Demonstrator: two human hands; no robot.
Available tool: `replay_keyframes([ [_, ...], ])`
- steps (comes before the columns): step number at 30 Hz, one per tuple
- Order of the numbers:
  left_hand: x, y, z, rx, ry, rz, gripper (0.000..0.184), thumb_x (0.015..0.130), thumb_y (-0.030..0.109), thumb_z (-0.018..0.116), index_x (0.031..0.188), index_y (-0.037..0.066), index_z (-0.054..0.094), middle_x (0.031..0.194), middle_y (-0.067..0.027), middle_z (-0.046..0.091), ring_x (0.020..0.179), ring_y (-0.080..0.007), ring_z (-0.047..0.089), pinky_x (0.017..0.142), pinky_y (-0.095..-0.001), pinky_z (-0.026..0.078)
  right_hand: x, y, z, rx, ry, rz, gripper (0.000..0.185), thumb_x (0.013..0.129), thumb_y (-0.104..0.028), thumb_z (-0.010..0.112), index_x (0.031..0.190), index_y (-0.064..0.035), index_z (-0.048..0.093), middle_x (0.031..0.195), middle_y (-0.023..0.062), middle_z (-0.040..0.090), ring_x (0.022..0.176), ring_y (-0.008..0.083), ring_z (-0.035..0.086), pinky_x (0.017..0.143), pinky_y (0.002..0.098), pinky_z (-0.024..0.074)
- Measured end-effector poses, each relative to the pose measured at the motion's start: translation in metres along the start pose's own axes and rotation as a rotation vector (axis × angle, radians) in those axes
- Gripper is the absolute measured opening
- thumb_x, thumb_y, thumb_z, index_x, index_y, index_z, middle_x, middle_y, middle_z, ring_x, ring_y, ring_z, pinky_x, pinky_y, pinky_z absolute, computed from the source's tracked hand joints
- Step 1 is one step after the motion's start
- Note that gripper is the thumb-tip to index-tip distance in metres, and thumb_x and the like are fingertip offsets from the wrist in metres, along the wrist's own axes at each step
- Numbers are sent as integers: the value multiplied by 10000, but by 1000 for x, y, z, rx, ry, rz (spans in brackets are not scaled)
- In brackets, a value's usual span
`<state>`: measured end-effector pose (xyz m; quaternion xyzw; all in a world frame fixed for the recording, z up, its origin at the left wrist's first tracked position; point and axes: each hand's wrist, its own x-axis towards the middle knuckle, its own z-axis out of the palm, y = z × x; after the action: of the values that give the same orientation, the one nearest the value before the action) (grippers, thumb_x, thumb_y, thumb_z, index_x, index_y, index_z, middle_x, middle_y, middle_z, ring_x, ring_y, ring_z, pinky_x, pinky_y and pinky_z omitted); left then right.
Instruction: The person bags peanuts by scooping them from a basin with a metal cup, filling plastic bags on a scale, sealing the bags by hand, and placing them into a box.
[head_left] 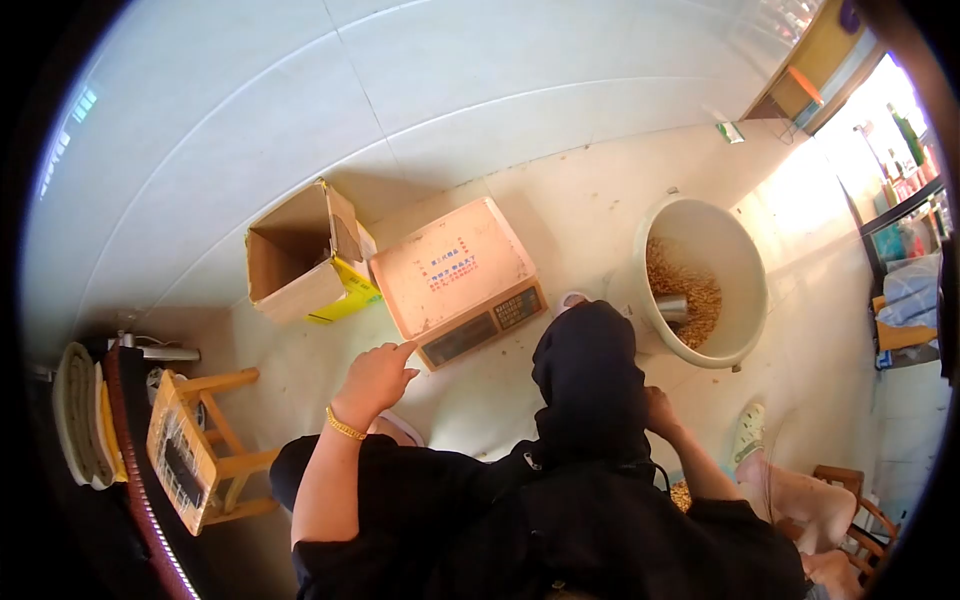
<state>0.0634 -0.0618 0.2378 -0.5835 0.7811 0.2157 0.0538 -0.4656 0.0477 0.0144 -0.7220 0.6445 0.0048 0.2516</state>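
My left hand (376, 376) is by the near left corner of a weighing scale (455, 270), index finger reaching to the edge and thumb apart. Nothing shows in it. The scale has a pale orange platform with red and blue print, and a dark display and keypad along its near side. Beside my raised knee is my right hand (659, 411), its fingers hidden behind the dark trouser leg. Past that knee stands a big cream tub (745, 335) partly filled with small brown nuts or kernels (685, 280). A metal cup or scoop (672, 308) lies among them.
An open cardboard box (290, 285) stands left of the scale against the white wall. A wooden stool (200, 455) is at lower left. Another person's leg (800, 495) and light clog (749, 432) are at lower right. Shelves with goods (905, 240) line the right.
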Motion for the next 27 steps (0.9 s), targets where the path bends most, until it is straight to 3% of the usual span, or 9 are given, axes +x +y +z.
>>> replay_keyframes([
  [4, -2, -7, 5, 42, 18, 40, 342, 824, 229, 611, 1129, 91, 543, 924, -139, 617, 883, -308, 594, 750, -403, 472, 21, -23, 41, 215, 104, 257, 502, 781, -342, 629, 1188, -65, 528, 1124, 223, 552, 1056, 406, 525, 870, 496, 436],
  [6, -4, -10, 10, 41, -5, -3, 359, 821, 227, 612, 1148, 95, 540, 932, -139, 617, 887, -307, 593, 753, -400, 472, 43, 20, 113, 288, -232, 348, 535, 751, -393, 645, 1147, -50, 540, 1076, 243, 576, 1040, 395, 544, 867, 470, 444],
  [9, -6, -14, 12, 39, -25, -13, 354, 818, 225, 615, 1139, 95, 544, 940, -141, 617, 885, -308, 593, 750, -398, 474, 54, 27, 144, 421, -80, 268, 535, 727, -416, 663, 1094, -44, 549, 1009, 242, 609, 994, 385, 573, 853, 446, 455],
  [12, -6, -10, 5, -2, -99, -86, 367, 839, 210, 591, 1177, 76, 538, 1013, -158, 610, 957, -332, 561, 813, -410, 456, 54, -32, 58, 465, 62, 486, 485, 731, -392, 668, 1046, -40, 557, 946, 223, 637, 934, 378, 600, 828, 427, 468],
  [17, -2, -13, 12, 34, -8, -2, 357, 822, 224, 608, 1145, 90, 538, 913, -136, 610, 869, -313, 588, 745, -403, 473, 83, -33, 35, 481, 100, 563, 430, 731, -300, 687, 1040, -31, 554, 985, 229, 624, 964, 370, 587, 828, 426, 460],
  [20, 4, -8, 9, 21, -7, 10, 358, 826, 225, 602, 1150, 88, 534, 910, -138, 608, 868, -314, 588, 740, -407, 473, 111, -35, 43, 359, 616, 571, 332, 742, -267, 663, 957, -27, 582, 853, 196, 629, 887, 350, 606, 788, 423, 470],
  [21, 6, -7, 8, 13, -16, 17, 358, 828, 226, 600, 1151, 88, 533, 912, -139, 608, 869, -315, 588, 737, -409, 473, 116, -28, 44, 362, 615, 566, 332, 742, -267, 663, 957, -27, 582, 853, 196, 629, 887, 350, 606, 788, 423, 470],
  [23, 7, -5, 8, 19, -17, 14, 361, 827, 228, 601, 1154, 90, 532, 914, -139, 609, 870, -313, 589, 738, -410, 474, 129, -18, 40, 185, 155, 601, 249, 758, -237, 636, 874, -20, 599, 822, 181, 615, 878, 321, 607, 767, 426, 473],
  [27, 7, -6, 9, 40, -13, 10, 366, 823, 232, 607, 1152, 94, 531, 912, -135, 610, 872, -309, 592, 737, -409, 475, 115, -39, 11, 307, 341, 608, 203, 760, -201, 620, 774, -5, 570, 785, 167, 583, 828, 304, 588, 752, 427, 476],
])
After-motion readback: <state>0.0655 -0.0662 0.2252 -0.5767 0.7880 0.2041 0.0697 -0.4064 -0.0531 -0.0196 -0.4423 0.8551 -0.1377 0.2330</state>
